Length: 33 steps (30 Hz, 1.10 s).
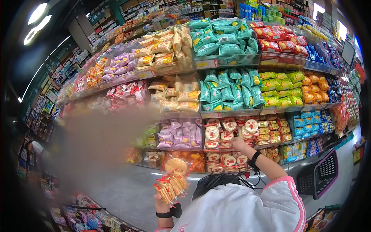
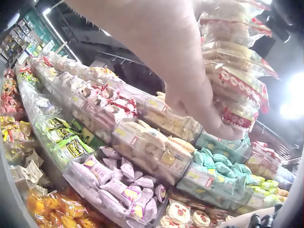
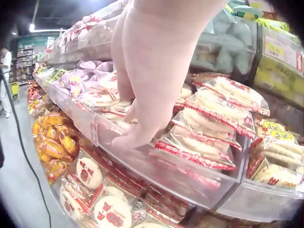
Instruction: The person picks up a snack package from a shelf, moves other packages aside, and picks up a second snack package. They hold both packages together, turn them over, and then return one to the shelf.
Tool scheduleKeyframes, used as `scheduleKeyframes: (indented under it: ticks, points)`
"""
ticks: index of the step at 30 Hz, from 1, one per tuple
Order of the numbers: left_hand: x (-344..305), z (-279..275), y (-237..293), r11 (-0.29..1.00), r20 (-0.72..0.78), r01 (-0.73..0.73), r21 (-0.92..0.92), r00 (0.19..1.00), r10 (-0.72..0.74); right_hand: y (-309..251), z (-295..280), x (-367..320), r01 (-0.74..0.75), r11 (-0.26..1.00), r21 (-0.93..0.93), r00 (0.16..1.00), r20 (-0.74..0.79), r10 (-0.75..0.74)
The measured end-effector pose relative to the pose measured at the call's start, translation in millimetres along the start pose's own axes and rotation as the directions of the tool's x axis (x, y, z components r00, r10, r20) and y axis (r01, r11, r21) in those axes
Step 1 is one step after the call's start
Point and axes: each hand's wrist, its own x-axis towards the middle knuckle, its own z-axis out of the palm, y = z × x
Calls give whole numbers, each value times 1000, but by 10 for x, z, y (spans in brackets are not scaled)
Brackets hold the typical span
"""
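My left hand (image 1: 161,205) holds several wrapped crackers (image 1: 172,187) in clear and red packaging, low in the head view. In the left wrist view, the fingers of this hand (image 2: 175,71) curl against the stacked packs (image 2: 232,76). My right hand (image 1: 240,144) is at a shelf bin of round wrapped crackers (image 1: 251,126). The right wrist view shows that hand (image 3: 154,71) pointing down among the packs (image 3: 213,114), its thumb by the bin's clear front wall (image 3: 190,178). Whether its fingertips grip a pack is unclear.
Tiered clear bins hold teal bags (image 1: 232,49), lilac bags (image 1: 179,133) and green packs (image 1: 284,87). Lower bins hold more round crackers (image 3: 113,213) and orange packs (image 3: 50,147). A dark basket with a purple rim (image 1: 337,170) is at the right. Grey floor (image 1: 127,185) lies below.
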Motion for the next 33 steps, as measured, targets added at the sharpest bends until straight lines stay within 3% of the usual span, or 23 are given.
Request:
scheduleKeyframes:
  ticks: [3,6,9,12,16,19,22,25,28,31,33]
  points:
    - [-15,-13,-21,1000,-29,5,16,1000,-5,-194,-43,-149,-62,997,41,998,-3,62]
    - [-20,1,-27,999,-53,10,35,999,-8,-189,-68,-216,132,980,-147,990,-37,-139]
    - [-23,-21,-41,999,-70,11,40,997,-9,-263,-81,-416,267,946,-184,962,-2,-272]
    - [-26,-58,-67,1000,-67,12,29,998,-10,-392,-68,-663,408,879,-248,902,257,-346]
    - [-16,-89,-86,1000,-60,16,22,998,-14,-238,-8,-648,572,676,-465,815,419,-401]
    - [-6,-107,-91,1000,-54,18,23,998,-16,-142,35,-644,522,703,-483,853,287,-437]
    - [-4,-114,-105,1000,-50,21,20,999,-20,-51,66,-506,465,629,-623,864,165,-476]
    - [11,-122,-119,1000,-43,22,15,999,-22,-73,16,-434,499,567,-655,805,109,-583]
    - [5,-132,-133,1000,-35,25,6,999,-25,-134,10,-370,598,389,-701,694,209,-689]
    - [36,-120,-141,999,-24,32,-3,999,-33,-421,20,-600,575,357,-736,683,192,-704]
    - [31,-129,-147,999,-18,33,-10,999,-33,-472,39,-661,562,287,-776,588,131,-798]
